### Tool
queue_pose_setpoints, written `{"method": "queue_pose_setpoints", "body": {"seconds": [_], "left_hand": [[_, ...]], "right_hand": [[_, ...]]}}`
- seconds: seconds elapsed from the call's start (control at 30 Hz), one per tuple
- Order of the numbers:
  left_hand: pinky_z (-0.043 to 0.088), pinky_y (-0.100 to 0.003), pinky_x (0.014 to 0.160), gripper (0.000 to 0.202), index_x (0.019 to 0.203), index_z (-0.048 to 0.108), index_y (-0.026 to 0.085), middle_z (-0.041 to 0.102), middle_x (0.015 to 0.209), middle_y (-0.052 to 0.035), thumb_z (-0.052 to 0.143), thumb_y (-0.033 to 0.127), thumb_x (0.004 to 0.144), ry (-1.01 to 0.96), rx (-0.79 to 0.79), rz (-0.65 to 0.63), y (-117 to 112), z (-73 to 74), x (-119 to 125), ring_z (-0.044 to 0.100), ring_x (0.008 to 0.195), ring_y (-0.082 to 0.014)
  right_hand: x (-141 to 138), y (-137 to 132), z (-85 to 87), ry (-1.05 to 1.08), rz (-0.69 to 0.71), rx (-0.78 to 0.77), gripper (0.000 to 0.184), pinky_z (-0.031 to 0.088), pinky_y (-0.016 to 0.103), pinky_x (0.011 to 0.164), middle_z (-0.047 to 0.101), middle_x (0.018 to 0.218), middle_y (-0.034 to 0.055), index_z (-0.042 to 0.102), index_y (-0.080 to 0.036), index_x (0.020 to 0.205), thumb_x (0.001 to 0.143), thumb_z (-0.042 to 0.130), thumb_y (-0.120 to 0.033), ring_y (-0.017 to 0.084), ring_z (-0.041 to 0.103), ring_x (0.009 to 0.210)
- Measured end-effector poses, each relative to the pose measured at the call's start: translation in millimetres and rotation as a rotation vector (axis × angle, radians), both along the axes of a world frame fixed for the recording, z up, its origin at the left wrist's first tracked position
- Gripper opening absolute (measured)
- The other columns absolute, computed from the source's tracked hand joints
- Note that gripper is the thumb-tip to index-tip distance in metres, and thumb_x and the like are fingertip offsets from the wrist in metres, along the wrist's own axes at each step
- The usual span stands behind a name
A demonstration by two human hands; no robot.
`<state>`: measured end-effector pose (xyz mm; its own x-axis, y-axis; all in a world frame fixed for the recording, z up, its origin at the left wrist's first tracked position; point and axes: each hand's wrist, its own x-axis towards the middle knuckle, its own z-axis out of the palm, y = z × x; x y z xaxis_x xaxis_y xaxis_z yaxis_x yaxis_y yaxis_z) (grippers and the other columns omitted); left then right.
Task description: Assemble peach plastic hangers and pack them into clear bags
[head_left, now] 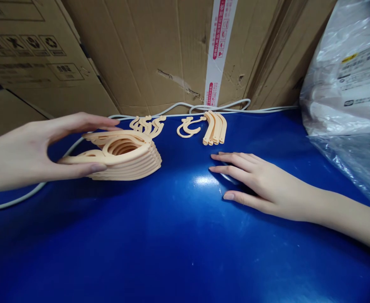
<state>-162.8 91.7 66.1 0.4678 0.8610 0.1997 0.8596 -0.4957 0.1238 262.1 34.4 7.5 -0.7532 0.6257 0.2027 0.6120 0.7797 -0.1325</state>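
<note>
A stack of several peach plastic hanger frames lies on the blue table at the left. My left hand spans the stack's left end, thumb against its near side and fingers over its top. My right hand rests flat on the table to the right, fingers stretched out, holding nothing. Behind the stack lies a bunch of peach hooks. Further right are a loose hook and a row of curved peach strips.
Cardboard boxes wall off the back, one with a white and red tape strip. A white cable runs along the table's back edge and round the left. A clear plastic bag fills the right side.
</note>
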Motion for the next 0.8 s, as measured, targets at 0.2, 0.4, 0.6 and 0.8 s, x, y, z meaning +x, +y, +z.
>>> {"method": "queue_pose_setpoints", "body": {"seconds": [0.2, 0.4, 0.6, 0.8], "left_hand": [[0.049, -0.032, 0.096, 0.082, 0.139, 0.051, 0.035, 0.064, 0.133, 0.0087, 0.06, 0.079, 0.07, 0.008, -0.022, 0.018, -2.5, 1.2, 6.5, 0.064, 0.117, -0.0273], [0.046, -0.035, 0.101, 0.089, 0.14, 0.05, 0.036, 0.061, 0.136, 0.0078, 0.052, 0.089, 0.069, -0.015, -0.052, 0.054, -10.7, 4.3, 17.3, 0.061, 0.121, -0.0279], [0.047, -0.035, 0.1, 0.081, 0.141, 0.049, 0.039, 0.061, 0.136, 0.009, 0.057, 0.082, 0.073, 0.003, -0.033, 0.035, -7.6, 3.2, 13.2, 0.062, 0.12, -0.0274], [0.047, -0.035, 0.103, 0.082, 0.14, 0.051, 0.038, 0.062, 0.136, 0.0085, 0.061, 0.078, 0.069, -0.029, -0.044, 0.053, -3.3, -0.1, 7.6, 0.062, 0.12, -0.0257]], "right_hand": [[-0.1, -0.2, 0.2, -0.008, -0.007, 0.005, 0.051, 0.046, 0.052, 0.107, 0.05, 0.151, 0.0164, 0.053, -0.017, 0.142, 0.102, 0.045, -0.048, 0.029, 0.052, 0.135], [0.2, 0.0, 0.0, -0.007, -0.006, 0.008, 0.051, 0.046, 0.052, 0.107, 0.05, 0.151, 0.0165, 0.053, -0.017, 0.141, 0.102, 0.044, -0.048, 0.03, 0.052, 0.135], [0.2, 0.1, -0.6, -0.001, -0.004, 0.006, 0.052, 0.047, 0.052, 0.106, 0.05, 0.151, 0.0169, 0.053, -0.017, 0.141, 0.101, 0.045, -0.049, 0.03, 0.052, 0.134], [0.1, -0.3, -0.3, 0.003, -0.005, -0.003, 0.052, 0.046, 0.052, 0.106, 0.05, 0.15, 0.0175, 0.054, -0.016, 0.141, 0.101, 0.045, -0.049, 0.031, 0.053, 0.134]]}}
